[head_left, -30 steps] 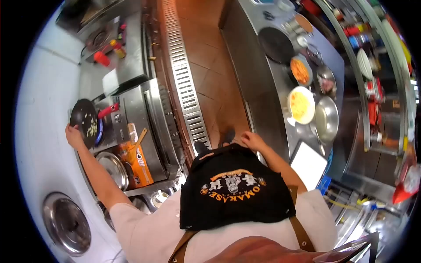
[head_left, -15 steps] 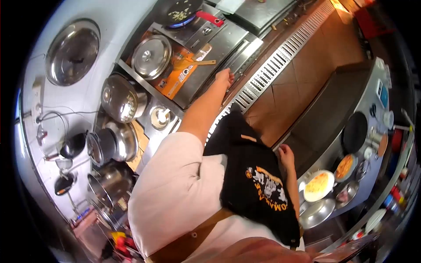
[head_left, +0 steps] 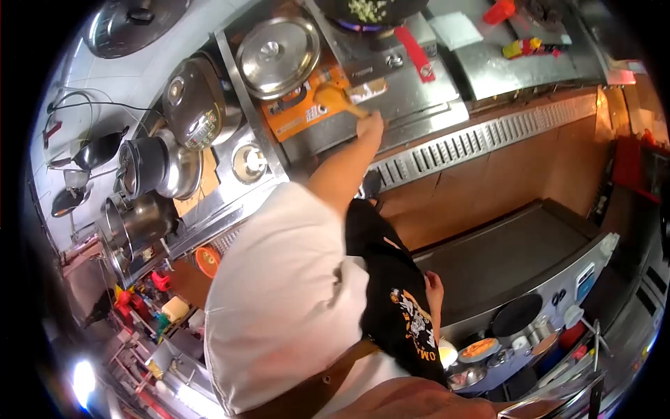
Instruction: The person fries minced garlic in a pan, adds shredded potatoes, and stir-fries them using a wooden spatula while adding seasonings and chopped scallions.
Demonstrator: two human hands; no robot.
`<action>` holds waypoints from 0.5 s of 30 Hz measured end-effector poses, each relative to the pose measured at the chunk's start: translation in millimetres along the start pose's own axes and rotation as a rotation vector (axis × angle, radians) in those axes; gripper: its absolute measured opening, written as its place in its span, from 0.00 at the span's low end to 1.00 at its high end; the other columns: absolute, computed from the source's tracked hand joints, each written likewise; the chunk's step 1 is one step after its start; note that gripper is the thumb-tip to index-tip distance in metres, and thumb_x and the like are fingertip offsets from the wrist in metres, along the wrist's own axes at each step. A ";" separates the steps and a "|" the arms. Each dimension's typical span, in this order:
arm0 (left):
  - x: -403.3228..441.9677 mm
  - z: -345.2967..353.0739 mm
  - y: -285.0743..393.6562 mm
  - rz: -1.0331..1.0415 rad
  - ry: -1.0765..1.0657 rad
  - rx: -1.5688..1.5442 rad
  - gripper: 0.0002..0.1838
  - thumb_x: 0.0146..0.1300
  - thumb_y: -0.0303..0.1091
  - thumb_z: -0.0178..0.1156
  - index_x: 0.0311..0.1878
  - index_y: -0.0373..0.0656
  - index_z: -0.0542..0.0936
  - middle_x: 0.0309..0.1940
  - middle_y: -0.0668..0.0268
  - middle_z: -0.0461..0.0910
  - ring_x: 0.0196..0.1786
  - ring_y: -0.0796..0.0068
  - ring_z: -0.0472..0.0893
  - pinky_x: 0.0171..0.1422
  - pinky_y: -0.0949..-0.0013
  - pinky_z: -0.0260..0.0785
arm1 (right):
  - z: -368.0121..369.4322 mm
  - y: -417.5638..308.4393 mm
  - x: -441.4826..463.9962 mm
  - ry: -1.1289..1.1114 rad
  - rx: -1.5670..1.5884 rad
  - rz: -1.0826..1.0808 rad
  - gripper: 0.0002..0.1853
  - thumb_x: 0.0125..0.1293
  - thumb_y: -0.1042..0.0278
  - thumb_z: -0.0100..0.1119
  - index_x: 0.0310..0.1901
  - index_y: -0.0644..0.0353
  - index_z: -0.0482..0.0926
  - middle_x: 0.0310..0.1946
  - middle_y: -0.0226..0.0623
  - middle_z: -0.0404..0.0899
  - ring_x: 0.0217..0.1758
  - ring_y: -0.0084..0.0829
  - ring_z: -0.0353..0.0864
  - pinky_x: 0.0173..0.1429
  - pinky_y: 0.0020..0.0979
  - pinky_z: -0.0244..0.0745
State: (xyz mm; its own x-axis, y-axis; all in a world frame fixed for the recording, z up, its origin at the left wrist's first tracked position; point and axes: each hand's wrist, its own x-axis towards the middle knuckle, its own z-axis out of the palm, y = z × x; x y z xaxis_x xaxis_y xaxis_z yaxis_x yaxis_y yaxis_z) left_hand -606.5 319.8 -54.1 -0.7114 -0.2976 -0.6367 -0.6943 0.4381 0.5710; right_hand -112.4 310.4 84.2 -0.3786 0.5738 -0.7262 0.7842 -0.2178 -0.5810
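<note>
My left hand (head_left: 370,126) reaches over the counter, its fingers closed on the handle end of a wooden spatula (head_left: 333,98). The spatula's broad head rests over an orange printed panel (head_left: 307,115) on the stove top. Just behind it sits a round steel lid (head_left: 278,58). A black frying pan (head_left: 401,12) with a red handle (head_left: 417,56) holds small pale chopped pieces over a blue flame. My right hand (head_left: 434,285) hangs beside my black apron (head_left: 380,279), fingers loosely apart, with nothing visible in it.
A rice cooker (head_left: 199,105), a small round container (head_left: 250,163) and several pots stand left. A slotted metal grate (head_left: 481,140) runs along the counter front. Behind my right hand is a steel-edged counter (head_left: 516,262) bearing a plate of orange food (head_left: 480,349) and a black round plate (head_left: 517,315).
My left hand has moved to the spatula and taken its handle, and the spatula has turned. The view has swung round, with the frying pan coming further into sight. My right hand stays low.
</note>
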 end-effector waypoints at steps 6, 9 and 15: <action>-116.9 -83.5 -59.5 0.176 -0.552 -0.196 0.17 0.65 0.43 0.49 0.28 0.40 0.74 0.20 0.65 0.75 0.21 0.76 0.73 0.24 0.70 0.63 | -29.7 -81.0 112.8 -0.078 -0.084 -0.337 0.13 0.67 0.72 0.56 0.51 0.66 0.74 0.40 0.36 0.80 0.40 0.26 0.79 0.47 0.27 0.74; -186.4 -106.2 -39.3 0.434 -0.731 -0.134 0.20 0.72 0.44 0.44 0.34 0.38 0.75 0.22 0.65 0.76 0.21 0.80 0.73 0.26 0.76 0.65 | -38.7 -201.8 123.9 -0.335 -0.060 -0.439 0.16 0.68 0.69 0.56 0.55 0.63 0.73 0.44 0.34 0.79 0.44 0.26 0.77 0.49 0.27 0.73; -249.2 -69.2 26.8 0.897 -0.577 0.431 0.14 0.62 0.40 0.52 0.46 0.44 0.75 0.33 0.52 0.81 0.37 0.46 0.80 0.41 0.51 0.72 | -45.2 -312.6 147.3 -0.753 0.018 -0.572 0.20 0.71 0.61 0.52 0.60 0.61 0.68 0.45 0.33 0.75 0.45 0.24 0.75 0.48 0.25 0.71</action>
State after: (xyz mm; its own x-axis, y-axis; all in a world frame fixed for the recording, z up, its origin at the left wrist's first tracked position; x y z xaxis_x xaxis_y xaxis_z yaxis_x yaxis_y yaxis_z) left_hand -455.5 346.9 155.8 -0.6978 0.6518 -0.2970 0.2102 0.5828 0.7850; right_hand -391.1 498.7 175.5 -0.9261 -0.0623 -0.3720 0.3761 -0.0767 -0.9234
